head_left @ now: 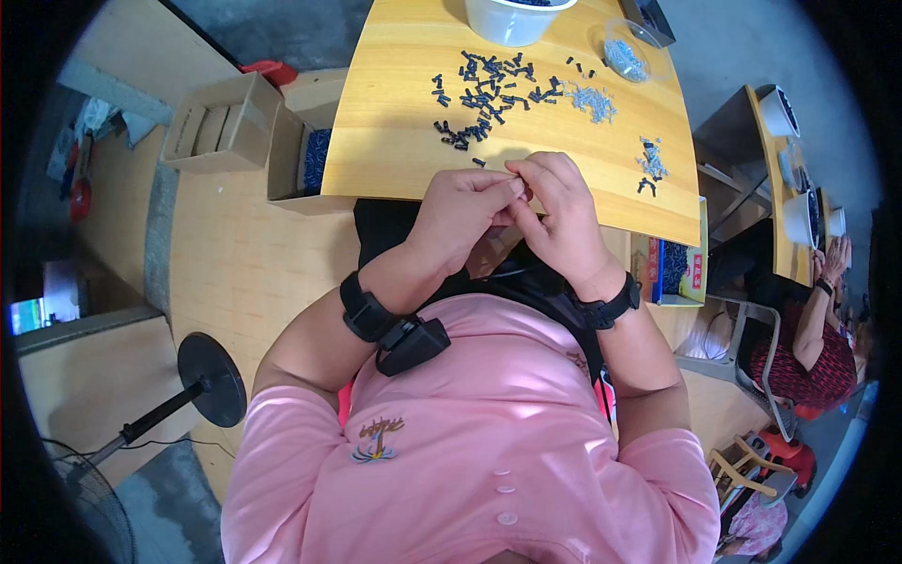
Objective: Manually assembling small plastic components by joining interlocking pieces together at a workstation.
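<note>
Over the near edge of the wooden table (395, 122), my left hand (464, 209) and my right hand (562, 209) meet, fingertips pinched together. Whatever sits between them is too small and too covered to make out. Just beyond my fingers lies a single small black piece (479, 162). Farther back spreads a loose pile of small black parts (487, 89). To its right are a heap of small clear parts (592, 101) and, nearer me, a smaller cluster of clear parts (652, 158) with some black ones beside it.
A white tub (512, 23) and a clear round dish (628, 61) of pale parts stand at the table's back. Boxes of dark parts flank it: a cardboard box (287, 155) left, a yellow box (693, 273) right. A co-worker (813, 343) sits at another table, right. A fan base (212, 379) stands left.
</note>
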`<state>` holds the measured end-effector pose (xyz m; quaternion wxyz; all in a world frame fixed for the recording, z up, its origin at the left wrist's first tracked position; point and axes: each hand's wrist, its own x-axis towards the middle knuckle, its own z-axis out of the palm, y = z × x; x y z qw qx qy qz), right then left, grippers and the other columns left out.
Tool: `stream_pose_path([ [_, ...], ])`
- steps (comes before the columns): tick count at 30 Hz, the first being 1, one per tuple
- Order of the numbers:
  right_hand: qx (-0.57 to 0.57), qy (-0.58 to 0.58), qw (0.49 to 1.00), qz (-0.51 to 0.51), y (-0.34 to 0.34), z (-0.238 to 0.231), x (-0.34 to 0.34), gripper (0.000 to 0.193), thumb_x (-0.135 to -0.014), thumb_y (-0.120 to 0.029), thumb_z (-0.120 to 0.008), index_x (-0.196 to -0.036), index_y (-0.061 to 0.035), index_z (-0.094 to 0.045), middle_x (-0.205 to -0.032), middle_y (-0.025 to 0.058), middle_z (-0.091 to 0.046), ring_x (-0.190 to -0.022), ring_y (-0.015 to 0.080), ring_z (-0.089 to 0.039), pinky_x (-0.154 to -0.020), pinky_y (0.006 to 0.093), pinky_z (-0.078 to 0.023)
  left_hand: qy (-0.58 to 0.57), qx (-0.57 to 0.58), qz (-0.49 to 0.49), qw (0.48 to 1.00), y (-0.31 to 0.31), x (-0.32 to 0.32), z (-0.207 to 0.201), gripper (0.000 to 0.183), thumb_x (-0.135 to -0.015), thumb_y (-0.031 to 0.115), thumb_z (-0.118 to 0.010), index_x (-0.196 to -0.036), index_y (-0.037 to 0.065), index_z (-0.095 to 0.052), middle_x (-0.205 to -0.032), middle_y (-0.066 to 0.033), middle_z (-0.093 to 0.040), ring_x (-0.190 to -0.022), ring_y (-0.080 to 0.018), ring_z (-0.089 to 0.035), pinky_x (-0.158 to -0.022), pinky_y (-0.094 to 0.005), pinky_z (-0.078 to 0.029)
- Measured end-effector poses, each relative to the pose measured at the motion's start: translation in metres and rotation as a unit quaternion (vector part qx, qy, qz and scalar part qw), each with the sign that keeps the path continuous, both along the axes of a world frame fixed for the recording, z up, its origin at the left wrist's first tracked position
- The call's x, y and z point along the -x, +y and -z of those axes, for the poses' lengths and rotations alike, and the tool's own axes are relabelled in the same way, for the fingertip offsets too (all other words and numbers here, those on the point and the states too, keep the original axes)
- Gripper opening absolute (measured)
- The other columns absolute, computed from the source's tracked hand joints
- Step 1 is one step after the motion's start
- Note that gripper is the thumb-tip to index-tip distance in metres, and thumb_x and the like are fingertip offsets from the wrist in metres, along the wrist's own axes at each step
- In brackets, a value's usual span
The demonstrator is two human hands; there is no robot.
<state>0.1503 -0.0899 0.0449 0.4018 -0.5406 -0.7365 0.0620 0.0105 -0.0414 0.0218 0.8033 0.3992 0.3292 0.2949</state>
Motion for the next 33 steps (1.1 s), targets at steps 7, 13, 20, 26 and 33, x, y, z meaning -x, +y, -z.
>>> stream_pose_path([
  [7,0.052,-0.140,0.989,0.015,-0.004,-0.021,-0.007,0.018,-0.066,-0.010,-0.065,-0.076,0.0008,-0.054,-0.079,0.0159,-0.054,-0.080,0.0322,-0.053,-0.068,0.0383,-0.045,0.085,-0.052,0.016,0.995,-0.004,0.004,-0.004,0.020,-0.087,0.013,-0.059,-0.093,-0.004,-0.065,-0.083,-0.0077,-0.064,-0.071,-0.0124,-0.061,-0.067,-0.0253,-0.052],
  [13,0.095,-0.261,0.961,0.001,-0.007,-0.033,-0.003,0.023,-0.067,-0.021,-0.065,-0.069,-0.0018,-0.053,-0.067,0.0140,-0.054,-0.065,0.0314,-0.056,-0.059,0.0400,-0.046,0.124,-0.099,0.027,0.987,-0.010,0.007,-0.014,0.020,-0.088,0.013,-0.058,-0.095,-0.004,-0.065,-0.082,-0.0075,-0.065,-0.070,-0.0123,-0.061,-0.067,-0.0244,-0.052],
  [20,0.086,-0.284,0.955,-0.005,-0.009,-0.046,-0.001,0.022,-0.068,-0.023,-0.063,-0.066,-0.0026,-0.055,-0.063,0.0134,-0.055,-0.058,0.0307,-0.056,-0.054,0.0401,-0.046,0.142,-0.171,0.031,0.974,-0.013,0.011,-0.019,0.019,-0.089,0.012,-0.056,-0.093,-0.005,-0.065,-0.078,-0.0065,-0.065,-0.067,-0.0110,-0.061,-0.062,-0.0232,-0.050],
  [26,0.085,-0.304,0.946,-0.077,-0.010,-0.047,-0.004,0.022,-0.068,-0.023,-0.059,-0.058,-0.0047,-0.054,-0.058,0.0116,-0.053,-0.056,0.0295,-0.055,-0.054,0.0389,-0.045,0.116,-0.088,0.072,0.987,-0.024,0.016,-0.021,0.017,-0.089,0.009,-0.054,-0.090,-0.005,-0.066,-0.074,-0.0060,-0.065,-0.063,-0.0107,-0.060,-0.058,-0.0227,-0.048],
  [33,0.025,-0.265,0.956,-0.121,-0.008,-0.047,-0.009,0.022,-0.065,-0.025,-0.060,-0.054,-0.0067,-0.053,-0.054,0.0090,-0.050,-0.052,0.0270,-0.053,-0.051,0.0375,-0.044,0.121,-0.186,0.066,0.973,-0.029,0.020,-0.025,0.017,-0.087,0.007,-0.054,-0.088,-0.005,-0.066,-0.071,-0.0045,-0.064,-0.059,-0.0083,-0.057,-0.054,-0.0219,-0.047],
])
